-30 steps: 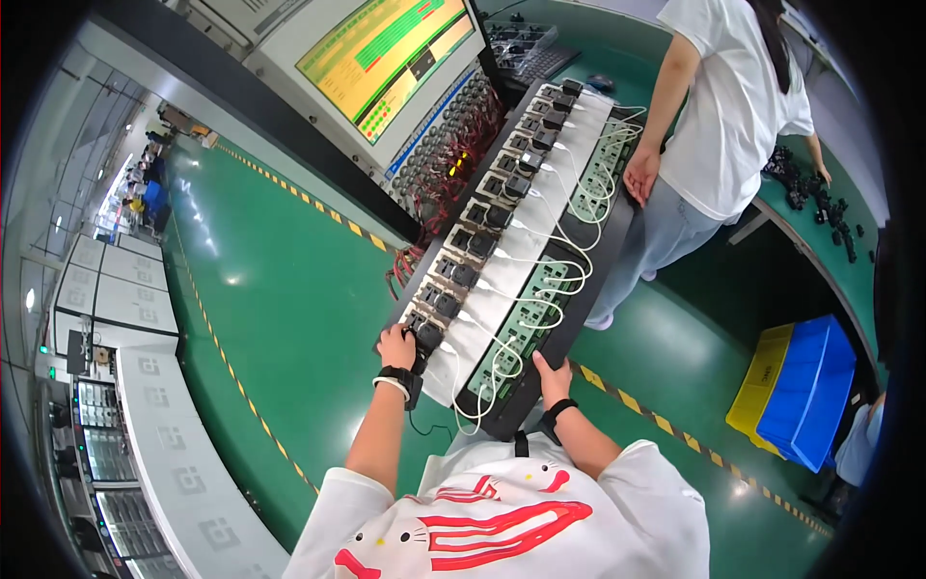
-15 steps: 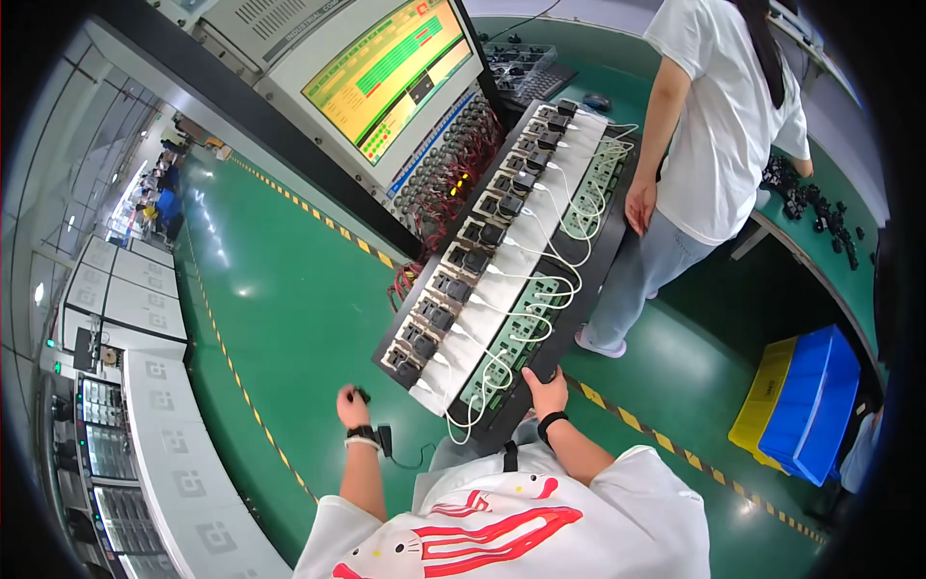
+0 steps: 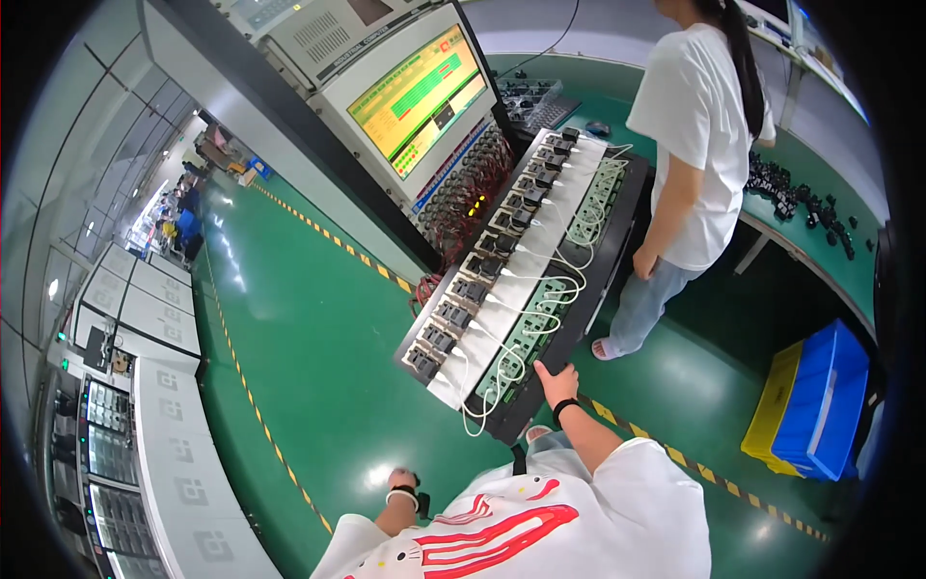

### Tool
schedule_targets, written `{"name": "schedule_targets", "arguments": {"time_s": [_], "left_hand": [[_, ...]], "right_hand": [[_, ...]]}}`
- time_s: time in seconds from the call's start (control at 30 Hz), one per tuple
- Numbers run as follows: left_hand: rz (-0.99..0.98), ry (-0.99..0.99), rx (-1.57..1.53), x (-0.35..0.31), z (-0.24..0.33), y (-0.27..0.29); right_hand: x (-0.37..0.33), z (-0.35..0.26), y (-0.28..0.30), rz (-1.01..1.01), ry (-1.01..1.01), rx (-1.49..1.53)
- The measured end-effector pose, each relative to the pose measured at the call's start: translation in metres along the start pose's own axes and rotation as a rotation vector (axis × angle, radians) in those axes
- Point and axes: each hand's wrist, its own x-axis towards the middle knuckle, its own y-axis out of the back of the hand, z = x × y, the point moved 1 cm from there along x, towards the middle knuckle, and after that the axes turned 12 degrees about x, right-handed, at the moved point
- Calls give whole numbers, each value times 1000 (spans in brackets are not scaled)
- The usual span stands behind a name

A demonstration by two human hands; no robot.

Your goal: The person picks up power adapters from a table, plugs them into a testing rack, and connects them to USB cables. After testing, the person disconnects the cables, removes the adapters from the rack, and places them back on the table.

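My left hand (image 3: 401, 478) is low at my left side, fingers curled round a small black object whose kind I cannot make out. A black block (image 3: 422, 503) shows beside that wrist. My right hand (image 3: 558, 384) grips the near right black edge of a long test rack (image 3: 517, 419), thumb on top. Along the rack's left side a row of black power adapters (image 3: 439, 338) sits in beige sockets. White cables (image 3: 514, 331) run from them over a white panel to green circuit boards (image 3: 526, 343).
An industrial computer with a lit screen (image 3: 421, 87) stands behind the rack, red wiring (image 3: 463, 198) below. A co-worker in a white shirt (image 3: 699, 145) stands right, near a green bench (image 3: 839, 256) with black parts. Blue (image 3: 825, 405) and yellow (image 3: 775, 405) bins stand lower right.
My left hand has moved down and closer to my body. The view has shifted, so the rack sits farther right in the picture. My right hand stays on the rack's edge; the co-worker's arm has moved.
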Motion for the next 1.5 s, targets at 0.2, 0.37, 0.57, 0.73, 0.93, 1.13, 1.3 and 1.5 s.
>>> {"name": "schedule_targets", "arguments": {"time_s": [0.2, 0.37, 0.57, 0.73, 0.93, 1.13, 1.3, 1.5], "left_hand": [[62, -567, -242, -40, 83, -8], [-3, -791, -380, -116, 81, -46], [-384, -412, -49, -129, -65, -158], [-515, -569, 702, -165, -207, -216], [-434, -546, 656, -197, -239, -212], [-267, -310, 50, -187, -129, -194], [-153, -518, -114, -216, -6, -157], [-92, -788, -122, -296, 106, -142]], "right_hand": [[-6, -9, -1, -194, 116, 47], [-199, -192, 157, -319, 756, 829], [-379, -277, 271, -22, 2094, 525], [-373, -261, 259, -121, 2071, 558], [-379, -217, 280, -178, 2079, 655], [-376, -176, 303, -286, 2090, 813], [-358, -144, 344, -355, 2091, 951], [-321, -97, 413, -404, 2089, 1086]]}}
